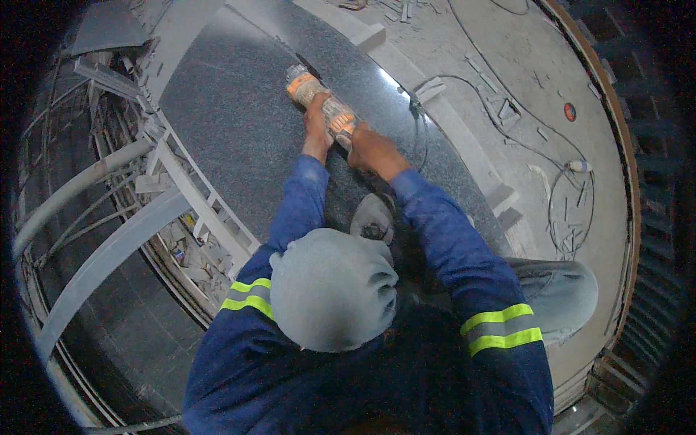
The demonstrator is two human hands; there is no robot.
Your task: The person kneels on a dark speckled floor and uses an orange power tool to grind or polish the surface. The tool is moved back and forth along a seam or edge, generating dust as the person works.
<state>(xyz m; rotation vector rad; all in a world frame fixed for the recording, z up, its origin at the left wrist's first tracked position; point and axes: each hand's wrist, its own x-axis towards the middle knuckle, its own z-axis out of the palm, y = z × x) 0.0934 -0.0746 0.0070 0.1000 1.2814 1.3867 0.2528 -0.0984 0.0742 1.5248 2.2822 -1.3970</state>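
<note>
Both my hands grip an orange and grey angle grinder (303, 85), coated in pale dust. My left hand (317, 129) wraps round the body behind its head. My right hand (373, 151) is closed round the rear end. The grinder's head sits low over a dark grey speckled stone slab (239, 109), at a thin line that runs toward the upper left. Pale dust (250, 27) sprays along that line. The disc is mostly hidden, so I cannot tell how deep it sits. My shoe (373, 220) rests on the slab just behind my hands.
Pale blocks (368, 38) lie along the slab's right edge. Beyond them, a dusty floor holds stone offcuts (507, 112), looping cables and a cable connector (577, 166). To the left are a metal frame (196, 181), curved pipes (80, 181) and debris.
</note>
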